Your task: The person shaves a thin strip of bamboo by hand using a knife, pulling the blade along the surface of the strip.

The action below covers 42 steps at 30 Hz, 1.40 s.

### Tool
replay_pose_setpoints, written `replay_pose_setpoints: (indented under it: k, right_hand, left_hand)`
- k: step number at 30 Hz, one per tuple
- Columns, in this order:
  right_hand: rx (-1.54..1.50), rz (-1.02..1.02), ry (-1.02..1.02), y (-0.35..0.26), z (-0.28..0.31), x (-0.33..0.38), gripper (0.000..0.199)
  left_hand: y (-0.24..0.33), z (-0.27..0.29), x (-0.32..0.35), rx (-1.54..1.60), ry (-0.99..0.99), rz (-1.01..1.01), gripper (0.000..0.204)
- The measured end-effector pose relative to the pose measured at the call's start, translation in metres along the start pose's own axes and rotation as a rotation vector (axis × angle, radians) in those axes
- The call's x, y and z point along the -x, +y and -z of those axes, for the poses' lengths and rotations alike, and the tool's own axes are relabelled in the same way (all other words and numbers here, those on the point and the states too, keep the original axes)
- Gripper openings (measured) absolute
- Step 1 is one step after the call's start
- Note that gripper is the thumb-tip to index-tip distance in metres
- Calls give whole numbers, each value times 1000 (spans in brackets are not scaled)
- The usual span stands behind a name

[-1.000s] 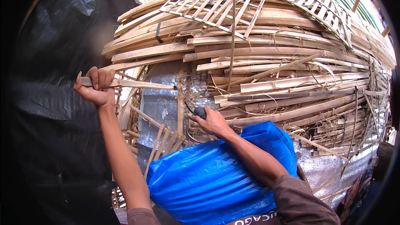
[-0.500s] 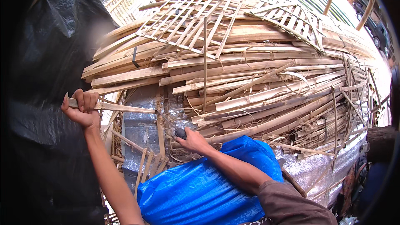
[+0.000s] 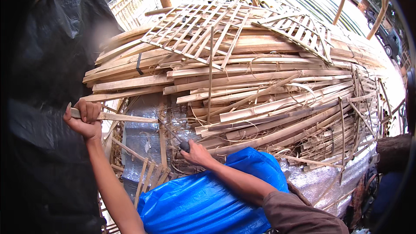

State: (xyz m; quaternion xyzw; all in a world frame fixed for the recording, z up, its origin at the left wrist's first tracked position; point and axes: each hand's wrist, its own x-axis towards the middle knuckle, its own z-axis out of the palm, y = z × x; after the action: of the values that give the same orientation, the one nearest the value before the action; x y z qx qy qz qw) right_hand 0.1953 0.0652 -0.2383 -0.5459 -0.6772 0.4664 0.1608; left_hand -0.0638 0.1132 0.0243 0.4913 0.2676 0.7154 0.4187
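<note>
My left hand [image 3: 84, 119], at the left beside a black plastic sheet, is closed round one end of a flat bamboo strip [image 3: 128, 118]. The strip points right, roughly level, over a silvery foil sheet [image 3: 141, 135]. Wrapped round the dark handle of a knife [image 3: 185, 145] is my right hand [image 3: 198, 154], near the middle. Its thin blade slants up and left to the strip's free end; whether it cuts in there cannot be made out. A blue plastic sheet [image 3: 203, 201] lies beneath my right forearm.
A large pile of split bamboo [image 3: 268, 78] fills the middle, with lattice panels [image 3: 197, 32] on top. Thin upright sticks [image 3: 211, 73] stand before it. The black sheet [image 3: 47, 117] hangs at the left. A dark log [image 3: 392, 151] juts in at the right.
The whole scene sits slightly lower and further left at the top. Both hands keep their grips on strip and knife, and slightly more of the blade shows.
</note>
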Motion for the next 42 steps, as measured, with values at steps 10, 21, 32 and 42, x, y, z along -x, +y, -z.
replay_pose_setpoints:
  k: [10, 21, 32, 42]
  right_hand:
    - [-165, 89, -45, -60, 43, 20, 54]
    - [-116, -49, -28, -7, 17, -11, 54]
    - [-131, 78, 10, -23, 16, 10, 52]
    - [60, -41, -18, 4, 4, -6, 60]
  left_hand:
    - [-12, -4, -23, 9, -75, 27, 56]
    - [-18, -8, -32, 37, -109, 57, 56]
    - [-10, -7, -24, 6, -47, 35, 57]
    - [-12, -13, -12, 2, -78, 36, 57]
